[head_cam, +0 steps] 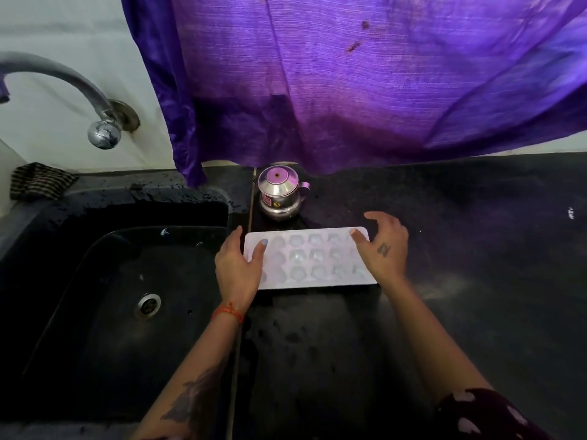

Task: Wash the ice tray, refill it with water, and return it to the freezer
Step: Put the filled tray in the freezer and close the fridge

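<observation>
tray: white ice tray (313, 258) lies flat on the dark counter (476, 249), just right of the sink (111, 281), cells up
left hand (236, 265): at the tray's left end, thumb over the rim, fingers along the outer edge; looks like a light hold, fingers only loosely bent
right hand (386, 246): at the right end, thumb tip on the far right corner, other fingers spread and lifted; touching, not clamped
step: judging from the two-end placement, a lift of the tray; whether it goes to the sink or the freezer I cannot tell
how: grip both short ends evenly, keep it level, raise straight up; any tilt spills whatever sits in the cells
tray contents: cells look glossy and pale; water or ice likely, but the blur and purple light leave that unsure
sink: dark basin, drain (147, 304) open, no standing water seen; droplets on the rim
tap (63, 87): spout runs out of view to the left, no stream visible
pot: small lidded steel pot (279, 193) just behind the tray, contents hidden; clear it on the lift
curtain (349, 74): hangs over the counter behind the pot
</observation>
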A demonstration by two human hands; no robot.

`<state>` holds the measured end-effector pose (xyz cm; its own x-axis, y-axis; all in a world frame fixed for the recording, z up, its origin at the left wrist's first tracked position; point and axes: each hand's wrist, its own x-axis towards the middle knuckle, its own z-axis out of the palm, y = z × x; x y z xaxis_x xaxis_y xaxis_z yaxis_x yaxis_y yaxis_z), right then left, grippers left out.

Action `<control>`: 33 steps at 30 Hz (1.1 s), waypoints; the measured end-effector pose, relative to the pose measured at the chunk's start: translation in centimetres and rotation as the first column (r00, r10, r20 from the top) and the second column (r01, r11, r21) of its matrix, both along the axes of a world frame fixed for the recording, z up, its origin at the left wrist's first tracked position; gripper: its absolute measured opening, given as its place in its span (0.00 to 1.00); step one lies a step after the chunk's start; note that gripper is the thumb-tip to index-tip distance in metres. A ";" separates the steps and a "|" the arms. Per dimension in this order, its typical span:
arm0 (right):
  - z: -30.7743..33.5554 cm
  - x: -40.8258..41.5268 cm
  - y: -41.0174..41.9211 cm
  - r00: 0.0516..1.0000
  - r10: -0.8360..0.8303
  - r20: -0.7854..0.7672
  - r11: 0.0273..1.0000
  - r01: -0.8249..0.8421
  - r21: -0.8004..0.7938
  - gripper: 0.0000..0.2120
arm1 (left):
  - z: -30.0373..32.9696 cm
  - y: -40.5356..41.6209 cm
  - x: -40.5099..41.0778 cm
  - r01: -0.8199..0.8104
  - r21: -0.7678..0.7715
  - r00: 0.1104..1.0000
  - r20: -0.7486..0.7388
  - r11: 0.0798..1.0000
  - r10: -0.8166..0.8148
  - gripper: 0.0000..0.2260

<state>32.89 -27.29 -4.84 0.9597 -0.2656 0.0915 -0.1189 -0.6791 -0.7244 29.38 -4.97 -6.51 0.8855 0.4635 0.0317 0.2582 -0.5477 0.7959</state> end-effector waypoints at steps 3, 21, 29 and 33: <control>-0.5 -0.8 -1.3 0.976 -0.062 -0.208 0.995 0.045 -0.084 0.22 | -0.8 0.3 -0.9 -0.043 0.023 0.992 -0.117 0.999 0.045 0.27; -0.2 -2.1 -1.3 0.889 -0.026 -0.458 0.973 0.127 0.191 0.09 | -1.0 1.2 -2.1 -0.071 -0.118 0.970 -0.241 0.990 0.041 0.10; -0.1 -2.4 -0.1 0.910 -0.009 -0.415 0.970 0.109 0.218 0.06 | -1.0 2.5 -3.0 -0.121 -0.089 0.971 -0.220 0.989 0.099 0.11; 0.2 -2.4 1.3 0.917 0.020 -0.399 0.974 0.073 0.216 0.07 | -0.6 3.9 -3.7 -0.155 -0.096 0.970 -0.202 0.983 0.133 0.11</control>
<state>30.51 -26.02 -4.68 0.8963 -0.2600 -0.3591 -0.4431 -0.4995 -0.7444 25.65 -1.10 -7.11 0.7935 0.5776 -0.1918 0.4829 -0.4055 0.7761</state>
